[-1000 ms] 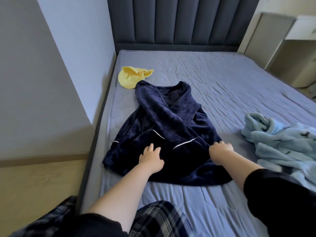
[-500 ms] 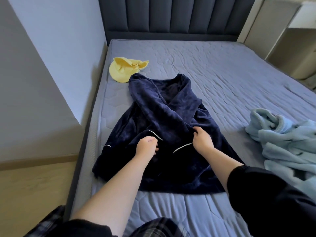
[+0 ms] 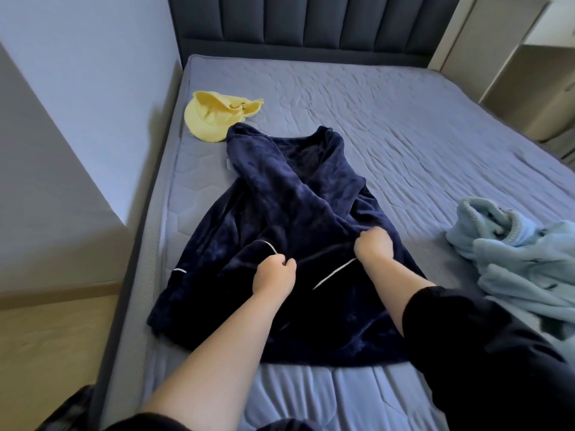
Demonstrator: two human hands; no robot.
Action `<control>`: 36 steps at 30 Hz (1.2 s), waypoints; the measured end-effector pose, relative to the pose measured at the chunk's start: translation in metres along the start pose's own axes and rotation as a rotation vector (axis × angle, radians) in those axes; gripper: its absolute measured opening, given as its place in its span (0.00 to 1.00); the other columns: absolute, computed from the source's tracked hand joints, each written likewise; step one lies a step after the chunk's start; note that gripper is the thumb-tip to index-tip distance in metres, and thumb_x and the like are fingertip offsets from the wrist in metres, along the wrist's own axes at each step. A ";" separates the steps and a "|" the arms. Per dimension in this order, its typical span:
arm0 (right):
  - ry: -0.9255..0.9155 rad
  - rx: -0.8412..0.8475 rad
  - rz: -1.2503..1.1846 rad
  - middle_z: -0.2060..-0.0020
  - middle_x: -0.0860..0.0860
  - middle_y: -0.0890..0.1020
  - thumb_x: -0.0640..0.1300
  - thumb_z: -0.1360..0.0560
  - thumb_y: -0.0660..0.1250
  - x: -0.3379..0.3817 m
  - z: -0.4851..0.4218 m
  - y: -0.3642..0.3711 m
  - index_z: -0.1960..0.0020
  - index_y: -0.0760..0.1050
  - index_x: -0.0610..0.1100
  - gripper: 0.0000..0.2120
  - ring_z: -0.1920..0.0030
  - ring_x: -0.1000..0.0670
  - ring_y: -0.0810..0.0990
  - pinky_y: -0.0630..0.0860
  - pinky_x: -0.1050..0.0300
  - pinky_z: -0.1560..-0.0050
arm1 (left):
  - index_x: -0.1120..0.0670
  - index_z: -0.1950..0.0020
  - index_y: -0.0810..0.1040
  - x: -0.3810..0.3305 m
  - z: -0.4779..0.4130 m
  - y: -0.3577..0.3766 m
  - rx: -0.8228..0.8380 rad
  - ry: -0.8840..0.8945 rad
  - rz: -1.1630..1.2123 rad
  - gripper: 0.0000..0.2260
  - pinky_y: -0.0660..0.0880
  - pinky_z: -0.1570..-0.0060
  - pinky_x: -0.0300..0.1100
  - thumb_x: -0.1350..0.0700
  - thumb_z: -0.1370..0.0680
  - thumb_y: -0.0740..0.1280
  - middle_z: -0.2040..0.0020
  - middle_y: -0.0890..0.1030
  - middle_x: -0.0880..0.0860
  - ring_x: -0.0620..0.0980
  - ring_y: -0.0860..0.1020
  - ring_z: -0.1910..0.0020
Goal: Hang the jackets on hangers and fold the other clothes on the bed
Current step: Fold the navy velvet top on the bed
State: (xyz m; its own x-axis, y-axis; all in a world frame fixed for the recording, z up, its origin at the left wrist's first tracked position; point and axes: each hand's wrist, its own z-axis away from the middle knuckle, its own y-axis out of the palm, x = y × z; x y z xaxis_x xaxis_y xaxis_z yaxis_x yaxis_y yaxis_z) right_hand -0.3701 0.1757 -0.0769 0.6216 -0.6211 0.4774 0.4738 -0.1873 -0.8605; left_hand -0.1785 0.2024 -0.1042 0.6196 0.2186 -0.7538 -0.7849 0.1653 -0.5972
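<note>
A dark navy fleece robe [image 3: 289, 213] with white piping lies spread on the left half of the bed [image 3: 404, 119], its sleeves folded across the chest. My left hand [image 3: 273, 276] pinches the fabric by the white-piped sleeve cuff at the robe's middle. My right hand [image 3: 373, 245] grips a fold of the robe just to the right of it. A light blue fleece garment [image 3: 513, 256] lies crumpled at the right edge of the view. A yellow cloth item [image 3: 214, 118] sits just beyond the robe's collar.
The padded dark headboard [image 3: 298, 23] closes off the far end. A wall [image 3: 77, 104] runs close along the bed's left side, with wooden floor [image 3: 46, 353] below. Pale furniture [image 3: 529, 73] stands at the far right.
My left hand went from lying flat on the robe to pinching it. My right hand moved inward from the robe's right edge to its middle and took hold of a fold.
</note>
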 end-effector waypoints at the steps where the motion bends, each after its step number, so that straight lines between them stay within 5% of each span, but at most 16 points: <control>1: -0.079 -0.031 0.048 0.34 0.42 0.73 0.45 0.20 0.57 0.002 0.005 0.006 0.33 0.69 0.40 0.17 0.34 0.40 0.70 0.69 0.50 0.40 | 0.54 0.69 0.62 0.001 0.003 -0.004 -0.039 0.077 -0.061 0.17 0.62 0.69 0.44 0.53 0.21 0.59 0.70 0.69 0.49 0.52 0.69 0.69; 5: -0.682 -0.208 0.141 0.27 0.44 0.65 0.46 0.20 0.56 -0.001 0.031 0.022 0.27 0.62 0.42 0.22 0.28 0.42 0.62 0.57 0.44 0.28 | 0.57 0.57 0.80 0.027 0.001 -0.039 -0.449 0.519 -0.405 0.03 0.70 0.57 0.49 0.60 0.25 0.66 0.52 0.78 0.53 0.58 0.75 0.50; 7: -0.793 0.030 0.470 0.24 0.47 0.58 0.49 0.18 0.51 -0.008 0.038 0.034 0.24 0.58 0.45 0.23 0.24 0.46 0.55 0.49 0.41 0.26 | 0.54 0.37 0.77 0.047 -0.010 -0.059 -0.439 0.319 -0.547 0.15 0.67 0.40 0.56 0.56 0.23 0.65 0.33 0.72 0.57 0.60 0.69 0.34; 9: -0.591 0.276 0.655 0.23 0.49 0.57 0.49 0.18 0.47 -0.007 0.042 0.042 0.24 0.57 0.44 0.23 0.24 0.47 0.53 0.44 0.37 0.26 | 0.50 0.24 0.61 0.065 -0.017 -0.080 -0.299 -0.053 -0.516 0.22 0.58 0.31 0.57 0.48 0.18 0.56 0.24 0.60 0.55 0.57 0.59 0.27; 11: -0.529 0.200 0.570 0.25 0.47 0.61 0.47 0.18 0.48 0.007 0.049 0.045 0.27 0.62 0.42 0.21 0.25 0.46 0.56 0.46 0.37 0.26 | 0.50 0.22 0.55 0.078 -0.023 -0.094 -0.192 -0.253 -0.414 0.24 0.61 0.31 0.58 0.44 0.17 0.51 0.24 0.61 0.55 0.58 0.60 0.27; 14: -0.743 -0.084 0.280 0.25 0.45 0.62 0.47 0.19 0.53 0.030 0.071 0.053 0.26 0.62 0.42 0.22 0.25 0.46 0.57 0.48 0.42 0.26 | 0.55 0.31 0.67 0.086 -0.023 -0.107 -0.192 -0.220 -0.247 0.20 0.73 0.43 0.53 0.45 0.19 0.58 0.36 0.74 0.57 0.59 0.74 0.41; 16: -0.882 0.008 0.263 0.24 0.46 0.59 0.49 0.19 0.54 0.033 0.088 0.062 0.24 0.59 0.45 0.24 0.24 0.46 0.54 0.46 0.44 0.25 | 0.58 0.40 0.74 0.090 -0.020 -0.117 -0.115 -0.268 0.100 0.15 0.75 0.45 0.52 0.49 0.19 0.62 0.43 0.79 0.59 0.59 0.77 0.48; 19: -0.919 0.224 0.484 0.22 0.49 0.50 0.54 0.18 0.49 0.024 0.104 0.081 0.22 0.53 0.47 0.26 0.22 0.49 0.46 0.43 0.44 0.25 | 0.58 0.43 0.77 0.101 -0.008 -0.135 -0.037 -0.406 0.539 0.12 0.75 0.41 0.54 0.50 0.20 0.65 0.44 0.80 0.59 0.60 0.78 0.45; 21: -0.913 0.258 0.491 0.22 0.50 0.48 0.56 0.18 0.48 0.022 0.106 0.084 0.22 0.50 0.48 0.27 0.22 0.49 0.44 0.42 0.44 0.25 | 0.56 0.46 0.75 0.111 -0.002 -0.137 -0.136 -0.336 0.203 0.09 0.77 0.49 0.51 0.51 0.20 0.65 0.46 0.80 0.59 0.59 0.79 0.51; 23: -0.908 0.135 0.372 0.22 0.48 0.50 0.54 0.19 0.51 0.023 0.108 0.084 0.22 0.51 0.47 0.28 0.22 0.49 0.46 0.42 0.44 0.25 | 0.53 0.37 0.71 0.117 0.003 -0.129 -0.271 -0.174 -0.299 0.13 0.76 0.57 0.49 0.53 0.20 0.63 0.45 0.79 0.56 0.58 0.78 0.52; 25: -0.828 0.090 0.330 0.22 0.47 0.51 0.54 0.19 0.53 0.022 0.108 0.082 0.22 0.52 0.47 0.28 0.22 0.48 0.47 0.43 0.43 0.25 | 0.51 0.27 0.62 0.112 0.006 -0.115 -0.358 0.114 -0.575 0.24 0.74 0.48 0.51 0.58 0.22 0.63 0.35 0.73 0.55 0.57 0.74 0.42; 28: -0.806 0.281 0.483 0.22 0.48 0.47 0.56 0.20 0.52 0.016 0.108 0.082 0.22 0.49 0.49 0.30 0.22 0.48 0.44 0.44 0.41 0.26 | 0.54 0.24 0.61 0.096 0.015 -0.098 -0.398 0.586 -0.709 0.29 0.65 0.33 0.56 0.59 0.24 0.64 0.25 0.64 0.56 0.58 0.64 0.28; 30: -0.818 0.204 0.430 0.22 0.49 0.49 0.55 0.19 0.53 0.009 0.105 0.077 0.22 0.49 0.49 0.29 0.22 0.49 0.46 0.45 0.42 0.26 | 0.52 0.23 0.60 0.098 0.019 -0.089 -0.210 0.749 -0.856 0.28 0.60 0.29 0.56 0.58 0.23 0.62 0.23 0.60 0.53 0.56 0.60 0.25; 33: -0.732 0.251 0.479 0.22 0.49 0.53 0.56 0.19 0.52 -0.006 0.099 0.064 0.22 0.49 0.49 0.29 0.23 0.49 0.50 0.50 0.45 0.25 | 0.50 0.22 0.57 0.114 0.022 -0.083 0.131 0.613 -0.954 0.25 0.49 0.26 0.48 0.57 0.20 0.54 0.22 0.57 0.48 0.49 0.53 0.23; 36: -0.666 0.243 0.472 0.37 0.46 0.76 0.56 0.19 0.52 -0.004 0.092 0.045 0.32 0.69 0.46 0.22 0.37 0.44 0.74 0.71 0.51 0.43 | 0.52 0.33 0.74 0.100 0.019 -0.084 0.072 0.499 -0.888 0.19 0.60 0.32 0.45 0.55 0.21 0.53 0.33 0.75 0.49 0.51 0.68 0.32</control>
State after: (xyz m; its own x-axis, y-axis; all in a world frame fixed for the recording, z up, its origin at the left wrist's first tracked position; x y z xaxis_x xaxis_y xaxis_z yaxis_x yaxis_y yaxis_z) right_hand -0.2937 0.2397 -0.1008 0.9888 -0.0013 0.1490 0.1464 0.1942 -0.9700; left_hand -0.0510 0.2284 -0.1245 0.8970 -0.4339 -0.0848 -0.0288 0.1341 -0.9906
